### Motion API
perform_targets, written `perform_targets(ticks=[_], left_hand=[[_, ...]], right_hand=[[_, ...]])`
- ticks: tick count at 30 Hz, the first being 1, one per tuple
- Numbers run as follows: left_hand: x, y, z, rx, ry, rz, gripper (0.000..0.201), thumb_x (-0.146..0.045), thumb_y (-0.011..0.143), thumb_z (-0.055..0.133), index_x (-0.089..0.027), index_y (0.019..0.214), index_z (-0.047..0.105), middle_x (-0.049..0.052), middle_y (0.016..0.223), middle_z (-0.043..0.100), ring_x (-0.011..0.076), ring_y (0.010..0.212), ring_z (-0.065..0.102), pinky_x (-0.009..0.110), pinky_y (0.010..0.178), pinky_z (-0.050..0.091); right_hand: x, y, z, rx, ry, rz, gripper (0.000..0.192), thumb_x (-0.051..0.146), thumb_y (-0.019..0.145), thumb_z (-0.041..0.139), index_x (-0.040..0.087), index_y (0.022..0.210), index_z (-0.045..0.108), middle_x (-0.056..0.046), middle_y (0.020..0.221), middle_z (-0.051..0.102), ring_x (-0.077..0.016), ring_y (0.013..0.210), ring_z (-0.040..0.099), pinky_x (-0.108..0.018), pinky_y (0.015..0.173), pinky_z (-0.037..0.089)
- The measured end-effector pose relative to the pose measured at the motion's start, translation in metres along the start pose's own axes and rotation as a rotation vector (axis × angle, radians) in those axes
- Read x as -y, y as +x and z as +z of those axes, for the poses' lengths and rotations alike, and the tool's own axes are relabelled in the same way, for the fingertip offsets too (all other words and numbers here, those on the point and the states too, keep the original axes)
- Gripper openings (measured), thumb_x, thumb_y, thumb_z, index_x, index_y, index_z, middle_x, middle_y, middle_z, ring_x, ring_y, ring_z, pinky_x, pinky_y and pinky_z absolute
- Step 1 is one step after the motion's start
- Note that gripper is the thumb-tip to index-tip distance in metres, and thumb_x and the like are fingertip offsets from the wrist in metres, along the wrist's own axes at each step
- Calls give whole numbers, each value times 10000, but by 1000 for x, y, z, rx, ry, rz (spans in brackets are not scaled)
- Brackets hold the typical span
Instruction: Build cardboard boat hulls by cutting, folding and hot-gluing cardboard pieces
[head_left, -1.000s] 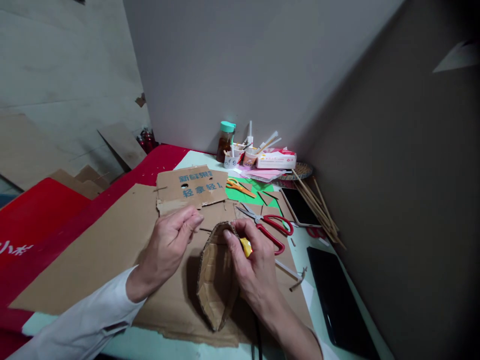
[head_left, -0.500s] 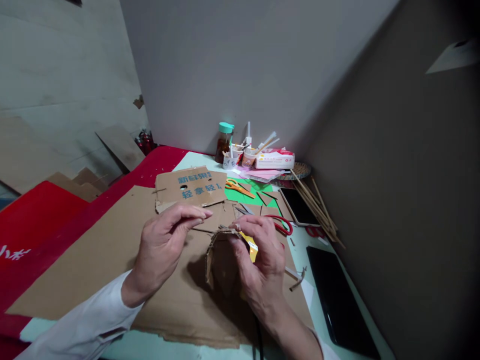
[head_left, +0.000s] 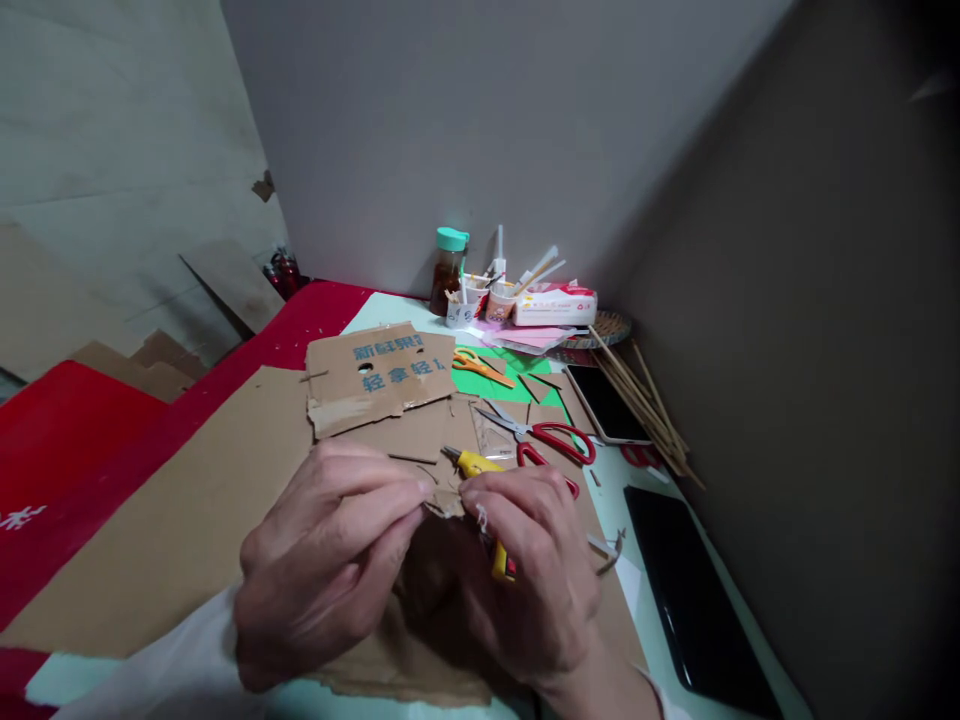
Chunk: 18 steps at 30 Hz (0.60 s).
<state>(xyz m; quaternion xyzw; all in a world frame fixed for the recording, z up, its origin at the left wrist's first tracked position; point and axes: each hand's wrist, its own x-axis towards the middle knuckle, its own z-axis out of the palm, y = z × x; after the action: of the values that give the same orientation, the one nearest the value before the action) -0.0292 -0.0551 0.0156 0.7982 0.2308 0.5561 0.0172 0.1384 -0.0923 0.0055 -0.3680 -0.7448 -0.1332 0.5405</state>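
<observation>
My left hand (head_left: 330, 555) and my right hand (head_left: 529, 560) are close together over the table. Between their fingertips is a small piece of cardboard (head_left: 448, 503) with a rough torn edge; both hands pinch it, and most of it is hidden by the fingers. A white wisp clings near my right fingers. Just beyond, partly covered by my right hand, lies a yellow glue gun (head_left: 478, 463) with its nozzle pointing left. Red-handled scissors (head_left: 555, 440) rest behind the right hand. Below is a large cardboard sheet (head_left: 195, 500).
A printed cardboard piece (head_left: 386, 375) and orange scissors (head_left: 484, 368) lie farther back. Behind them stand a teal-lidded bottle (head_left: 448, 270), paper cups (head_left: 500, 300) and a tissue pack (head_left: 555, 305). At right are wooden sticks (head_left: 637, 400), a tablet (head_left: 607, 403) and a black slab (head_left: 697, 600).
My left hand has come right and closed on the cardboard piece. The curved cardboard has been lowered and turned, showing less of itself. The glue gun and red scissors are now more exposed.
</observation>
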Motion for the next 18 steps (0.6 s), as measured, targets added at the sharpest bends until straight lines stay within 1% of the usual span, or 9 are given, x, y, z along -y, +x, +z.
perform_targets(ticks=[3, 6, 8, 11, 12, 14, 15, 17, 18], left_hand=[[-1, -1, 1, -7, 9, 11, 367, 17, 754, 648, -230, 1026, 651, 5, 871, 697, 174, 794, 641, 338, 729, 557], [0, -3, 3, -84, 23, 21, 342, 0, 755, 656, -246, 992, 671, -9, 815, 698, 173, 725, 643, 350, 676, 564], [0, -4, 2, -110, 22, 23, 313, -28, 761, 667, -257, 974, 682, -14, 792, 705, 178, 698, 647, 365, 652, 570], [-3, -1, -2, -43, 10, 41, 265, -72, 769, 655, -266, 946, 694, -7, 749, 717, 190, 672, 659, 380, 618, 580], [-3, 0, -3, 1, 2, 49, 278, -82, 763, 658, -270, 965, 693, 1, 757, 726, 196, 674, 664, 384, 601, 586], [-4, 0, -3, 35, -12, 66, 302, -72, 740, 647, -252, 978, 692, 22, 779, 738, 208, 688, 673, 399, 594, 596], [-4, -1, -1, 25, -20, 82, 298, -63, 736, 630, -238, 970, 691, 24, 781, 737, 203, 682, 671, 396, 591, 596], [-3, -4, 4, -105, -15, 101, 256, -55, 740, 591, -219, 906, 695, 20, 746, 713, 186, 644, 649, 384, 559, 577], [-3, -5, 7, -149, -12, 106, 238, -61, 750, 580, -215, 887, 698, 20, 740, 706, 180, 634, 642, 380, 553, 570]], right_hand=[[1, 0, -2, 0, 4, -15, 216, 25, 855, 558, 85, 1060, 584, -142, 913, 655, -204, 820, 599, -371, 700, 528], [2, 1, -5, -3, 19, -20, 195, 30, 873, 553, 78, 1054, 606, -134, 894, 644, -201, 812, 589, -367, 688, 527], [3, 1, -7, 5, 18, -15, 201, 14, 863, 569, 84, 1043, 628, -117, 865, 641, -196, 802, 586, -356, 685, 531], [8, 1, -10, -4, 6, 0, 216, 0, 842, 612, 88, 1036, 648, -104, 840, 657, -184, 772, 599, -347, 689, 554], [10, 1, -10, -14, 6, 14, 213, 4, 845, 620, 89, 1038, 650, -102, 839, 670, -180, 763, 609, -342, 680, 563], [14, 1, -10, -45, 3, 36, 190, 21, 866, 612, 93, 1037, 650, -99, 833, 695, -175, 753, 631, -338, 662, 578], [15, 1, -11, -33, 2, 43, 186, 30, 873, 610, 99, 1041, 647, -94, 831, 705, -172, 753, 642, -335, 661, 585], [15, 1, -14, 15, -4, 47, 191, 41, 877, 612, 104, 1056, 638, -90, 844, 716, -167, 773, 656, -326, 682, 593], [15, 2, -15, 43, -14, 39, 195, 40, 874, 611, 105, 1057, 632, -92, 858, 717, -165, 789, 659, -322, 702, 594]])
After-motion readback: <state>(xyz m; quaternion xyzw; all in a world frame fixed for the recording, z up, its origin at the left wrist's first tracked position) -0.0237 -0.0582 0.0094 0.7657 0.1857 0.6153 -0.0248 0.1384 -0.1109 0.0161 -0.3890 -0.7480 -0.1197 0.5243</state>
